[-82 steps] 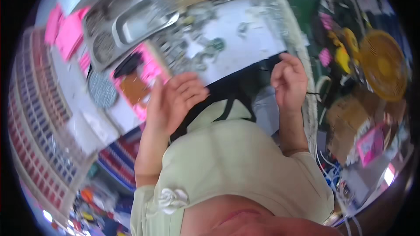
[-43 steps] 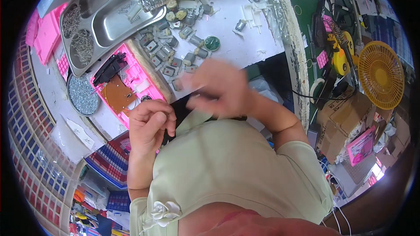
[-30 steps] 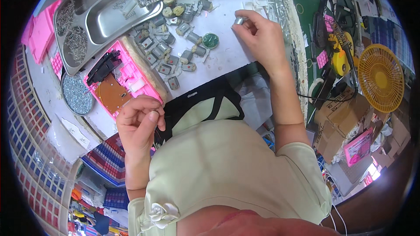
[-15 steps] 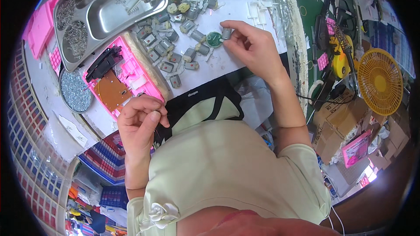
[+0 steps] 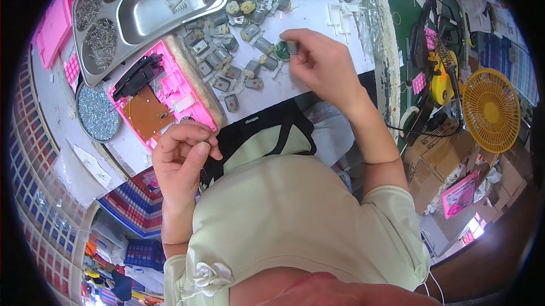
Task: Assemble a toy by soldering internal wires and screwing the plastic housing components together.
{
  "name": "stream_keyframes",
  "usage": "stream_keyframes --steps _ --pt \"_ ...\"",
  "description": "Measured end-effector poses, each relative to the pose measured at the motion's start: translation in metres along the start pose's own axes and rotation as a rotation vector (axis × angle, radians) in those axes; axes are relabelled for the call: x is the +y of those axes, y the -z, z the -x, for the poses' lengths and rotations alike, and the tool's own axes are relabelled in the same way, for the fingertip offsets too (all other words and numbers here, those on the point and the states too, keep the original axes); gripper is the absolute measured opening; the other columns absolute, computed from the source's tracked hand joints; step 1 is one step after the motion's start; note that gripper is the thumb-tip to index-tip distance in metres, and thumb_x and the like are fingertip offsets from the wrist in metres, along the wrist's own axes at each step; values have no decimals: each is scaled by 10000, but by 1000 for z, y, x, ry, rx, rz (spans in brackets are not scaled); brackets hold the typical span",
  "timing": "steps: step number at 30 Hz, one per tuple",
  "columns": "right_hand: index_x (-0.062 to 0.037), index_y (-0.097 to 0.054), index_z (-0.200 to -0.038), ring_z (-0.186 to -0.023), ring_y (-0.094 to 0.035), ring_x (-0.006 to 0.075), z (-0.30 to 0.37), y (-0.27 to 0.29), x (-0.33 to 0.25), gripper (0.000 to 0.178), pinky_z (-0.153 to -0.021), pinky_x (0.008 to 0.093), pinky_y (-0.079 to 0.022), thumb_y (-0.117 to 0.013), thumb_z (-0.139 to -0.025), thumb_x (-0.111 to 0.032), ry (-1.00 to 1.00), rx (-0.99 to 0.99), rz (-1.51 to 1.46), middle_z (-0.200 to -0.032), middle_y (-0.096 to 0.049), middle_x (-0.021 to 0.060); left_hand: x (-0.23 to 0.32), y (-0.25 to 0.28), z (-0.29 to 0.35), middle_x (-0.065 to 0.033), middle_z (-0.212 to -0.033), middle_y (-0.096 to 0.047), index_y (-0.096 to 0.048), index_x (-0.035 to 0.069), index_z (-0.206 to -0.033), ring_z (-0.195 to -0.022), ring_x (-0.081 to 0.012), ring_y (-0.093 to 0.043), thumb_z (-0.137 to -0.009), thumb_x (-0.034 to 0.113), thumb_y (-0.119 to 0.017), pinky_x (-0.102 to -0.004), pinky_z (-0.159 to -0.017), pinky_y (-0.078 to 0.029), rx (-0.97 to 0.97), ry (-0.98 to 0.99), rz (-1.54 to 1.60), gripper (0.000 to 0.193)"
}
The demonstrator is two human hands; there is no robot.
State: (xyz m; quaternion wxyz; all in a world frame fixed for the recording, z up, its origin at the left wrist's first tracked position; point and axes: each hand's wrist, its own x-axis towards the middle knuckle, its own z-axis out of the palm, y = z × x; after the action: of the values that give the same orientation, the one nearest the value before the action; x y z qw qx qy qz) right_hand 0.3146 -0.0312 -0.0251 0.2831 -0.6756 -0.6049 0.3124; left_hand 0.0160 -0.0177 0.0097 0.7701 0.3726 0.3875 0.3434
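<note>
Even, bright light covers my white tabletop (image 5: 312, 14), with highlights on the steel tray (image 5: 142, 21) at upper left. My left hand (image 5: 183, 155) and right hand (image 5: 326, 65) look fairly sharp. Lower right, a white patch (image 5: 477, 225) glares (dark brown below). The lens bows the crate (image 5: 35, 155) at far left; the corners go black.

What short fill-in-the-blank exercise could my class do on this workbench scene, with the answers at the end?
1. The right hand holds a small motor next to a round container coloured ____.
2. The brown board lies in a casing coloured ____.
3. The round yellow grille is on the person's ____ side.

Missing words: green; pink; right.
</note>
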Motion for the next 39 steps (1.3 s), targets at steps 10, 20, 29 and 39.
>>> stream_keyframes --steps 10,20,29,39 --pt "-63 -494 -1391 -683 -461 71 41 -16 -11 463 -524 193 -333 -624 -947 -82 -592 -115 -1730 -847 -543 11 -1 -24 -24 -78 -995 -646 -645 -49 -1100 -832 -113 -642 -922 -64 -637 -250 -738 -544 -74 40 -164 178" --pt "-81 -494 -1383 -671 -489 68 43 -43 -42 475 -518 200 -360 -672 -951 -166 -667 -366 -1726 -826 -545 6 -6 -34 -31 -43 -953 -633 -556 7 -1132 -862 -74 -626 -892 -53 -675 -219 -718 -533 -26 35 -304 275" --pt "-34 -489 -1381 -663 -520 91 41 -45 -53 505 -492 208 -398 -695 -923 -93 -575 -325 -1544 -811 -550 19 -3 -30 -25 -42 -934 -635 -527 13 -1065 -829 -65 -628 -882 -65 -680 -209 -688 -527 -12 -9 -325 251" --pt "-14 -517 -1341 -656 -559 79 41 -45 -57 434 -504 197 -438 -666 -934 -39 -524 -289 -1450 -769 -538 -8 0 -31 -25 -40 -917 -631 -527 14 -1047 -812 -60 -622 -874 -70 -688 -208 -677 -525 -30 -8 -350 251"
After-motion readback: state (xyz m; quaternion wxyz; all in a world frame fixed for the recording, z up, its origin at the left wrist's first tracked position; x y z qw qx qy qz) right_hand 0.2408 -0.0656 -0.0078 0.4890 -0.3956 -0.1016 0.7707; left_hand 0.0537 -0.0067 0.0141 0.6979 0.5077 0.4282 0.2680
